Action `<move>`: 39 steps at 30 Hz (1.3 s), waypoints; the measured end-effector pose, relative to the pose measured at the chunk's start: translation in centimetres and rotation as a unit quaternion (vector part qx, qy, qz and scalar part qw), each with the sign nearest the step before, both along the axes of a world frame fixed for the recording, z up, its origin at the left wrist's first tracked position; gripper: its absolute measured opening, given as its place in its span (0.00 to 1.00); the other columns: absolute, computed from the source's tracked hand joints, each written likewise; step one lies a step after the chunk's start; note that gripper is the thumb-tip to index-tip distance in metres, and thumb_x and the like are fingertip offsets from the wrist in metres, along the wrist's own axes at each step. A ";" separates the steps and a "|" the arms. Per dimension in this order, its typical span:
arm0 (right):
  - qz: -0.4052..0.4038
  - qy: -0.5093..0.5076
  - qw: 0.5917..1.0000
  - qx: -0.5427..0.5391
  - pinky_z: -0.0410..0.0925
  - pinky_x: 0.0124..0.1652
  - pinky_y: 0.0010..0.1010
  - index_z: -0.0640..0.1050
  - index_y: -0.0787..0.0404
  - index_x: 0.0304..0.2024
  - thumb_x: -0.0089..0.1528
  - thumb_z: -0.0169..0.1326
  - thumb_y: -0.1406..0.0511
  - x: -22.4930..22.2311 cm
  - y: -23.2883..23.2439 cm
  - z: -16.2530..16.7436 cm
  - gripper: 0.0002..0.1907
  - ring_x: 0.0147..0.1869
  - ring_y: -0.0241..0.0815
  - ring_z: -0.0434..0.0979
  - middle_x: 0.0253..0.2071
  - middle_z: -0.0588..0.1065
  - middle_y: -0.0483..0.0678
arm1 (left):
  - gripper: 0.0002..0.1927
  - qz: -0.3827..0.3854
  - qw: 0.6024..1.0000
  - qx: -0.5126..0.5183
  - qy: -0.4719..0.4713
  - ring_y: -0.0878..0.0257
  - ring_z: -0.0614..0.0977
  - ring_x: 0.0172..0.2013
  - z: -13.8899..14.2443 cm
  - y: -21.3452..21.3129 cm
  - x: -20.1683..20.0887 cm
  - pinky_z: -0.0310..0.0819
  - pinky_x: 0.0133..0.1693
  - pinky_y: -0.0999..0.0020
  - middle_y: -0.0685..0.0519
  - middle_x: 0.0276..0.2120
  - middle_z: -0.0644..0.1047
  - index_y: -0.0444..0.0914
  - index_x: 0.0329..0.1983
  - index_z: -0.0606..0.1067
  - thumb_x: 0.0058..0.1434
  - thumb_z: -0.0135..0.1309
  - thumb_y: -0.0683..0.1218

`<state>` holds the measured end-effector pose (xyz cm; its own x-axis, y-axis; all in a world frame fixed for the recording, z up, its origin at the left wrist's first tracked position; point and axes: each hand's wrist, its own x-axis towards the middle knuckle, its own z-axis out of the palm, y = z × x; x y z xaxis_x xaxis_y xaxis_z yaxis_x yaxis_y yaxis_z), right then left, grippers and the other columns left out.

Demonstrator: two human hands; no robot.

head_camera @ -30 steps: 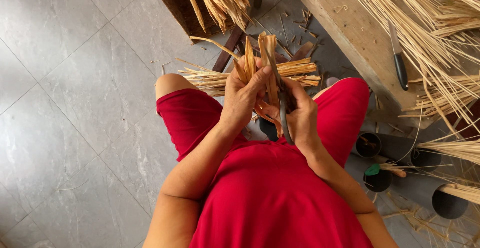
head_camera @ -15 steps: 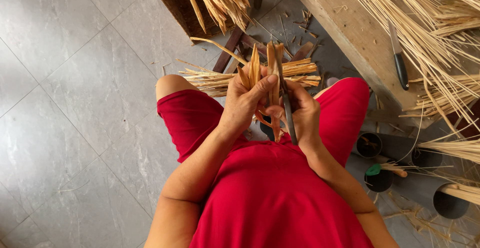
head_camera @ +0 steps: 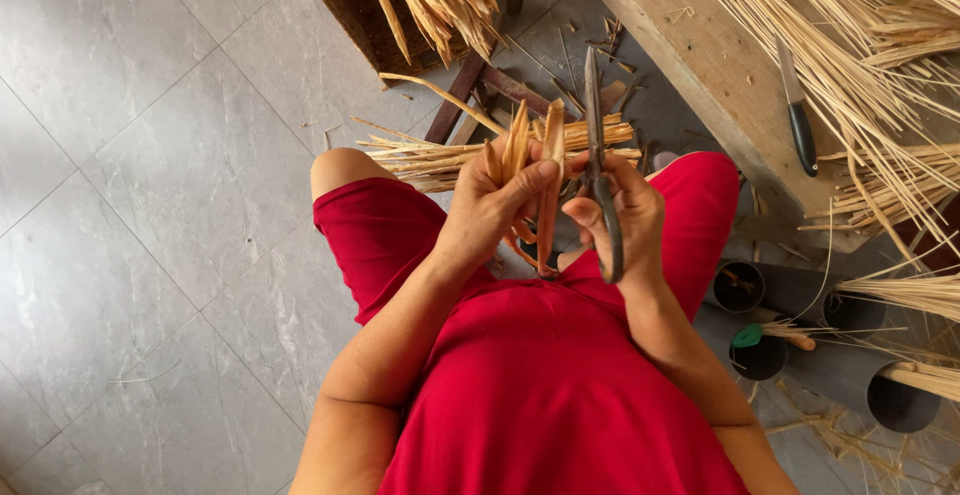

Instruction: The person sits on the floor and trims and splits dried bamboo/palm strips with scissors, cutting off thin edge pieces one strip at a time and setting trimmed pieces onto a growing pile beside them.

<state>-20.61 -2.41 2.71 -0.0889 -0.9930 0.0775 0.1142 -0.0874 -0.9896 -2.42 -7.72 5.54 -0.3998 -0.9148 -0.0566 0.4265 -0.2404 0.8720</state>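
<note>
My left hand (head_camera: 490, 210) clamps the strips (head_camera: 535, 170), right hand (head_camera: 625, 215) grips the scissors (head_camera: 598, 155); the blades sit near my thumb and could nick it

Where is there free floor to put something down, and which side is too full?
The grey tiled floor left of the red-clad knee is bare up to the dark wooden box. The right is crowded: the wooden bench carries a knife and straw strips, with dark tubes below.

tan reed strips (head_camera: 520, 170), dark scissors (head_camera: 600, 170), red clothes (head_camera: 560, 395)
</note>
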 end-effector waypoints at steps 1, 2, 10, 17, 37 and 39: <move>0.025 -0.001 1.000 -0.016 0.64 0.32 0.17 0.77 0.63 0.57 0.59 0.70 0.57 -0.7 -0.4 0.3 0.28 0.31 0.26 0.70 0.35 0.75 0.39 | 0.10 -0.006 1.000 -0.001 0.004 0.76 0.69 0.23 0.2 -0.1 0.3 0.62 0.25 0.79 0.60 0.28 0.77 0.37 0.45 0.74 0.70 0.58 0.48; 0.051 -0.003 0.998 -0.031 0.65 0.36 0.17 0.77 0.62 0.58 0.60 0.70 0.57 -1.4 -0.9 0.8 0.29 0.35 0.27 0.72 0.38 0.76 0.40 | 0.10 -0.010 1.000 -0.002 0.007 0.76 0.69 0.21 0.4 -0.2 0.7 0.61 0.23 0.80 0.59 0.28 0.79 0.37 0.45 0.74 0.69 0.57 0.48; 0.175 0.252 0.952 -0.015 0.70 0.51 0.25 0.73 0.62 0.62 0.55 0.70 0.58 -7.5 -1.9 7.9 0.35 0.50 0.33 0.75 0.48 0.77 0.45 | 0.10 -0.042 0.996 -0.053 -0.064 0.77 0.69 0.21 2.0 -0.8 3.2 0.61 0.24 0.79 0.62 0.24 0.74 0.36 0.43 0.77 0.72 0.57 0.49; 0.194 0.416 0.886 -0.072 0.70 0.44 0.28 0.76 0.65 0.56 0.46 0.74 0.57 -6.9 -2.9 11.0 0.38 0.43 0.36 0.76 0.44 0.78 0.49 | 0.09 -0.078 0.985 -0.091 -0.121 0.76 0.74 0.27 2.5 -1.0 3.9 0.67 0.28 0.79 0.60 0.28 0.78 0.36 0.44 0.79 0.70 0.57 0.47; 0.106 -0.021 0.993 -0.037 0.73 0.51 0.24 0.75 0.62 0.58 0.64 0.64 0.71 -3.1 -2.3 5.0 0.20 0.50 0.34 0.78 0.45 0.78 0.46 | 0.13 -0.091 0.995 0.001 -0.035 0.72 0.76 0.22 0.1 -1.0 3.0 0.70 0.22 0.76 0.57 0.28 0.77 0.35 0.47 0.74 0.67 0.61 0.48; 0.102 -0.077 0.991 -0.027 0.73 0.52 0.25 0.73 0.61 0.58 0.63 0.63 0.71 -1.8 -2.5 5.2 0.21 0.52 0.36 0.79 0.48 0.78 0.48 | 0.13 -0.096 0.995 -0.012 0.003 0.71 0.75 0.25 -0.5 -1.1 2.3 0.68 0.26 0.76 0.57 0.30 0.77 0.35 0.47 0.73 0.70 0.63 0.47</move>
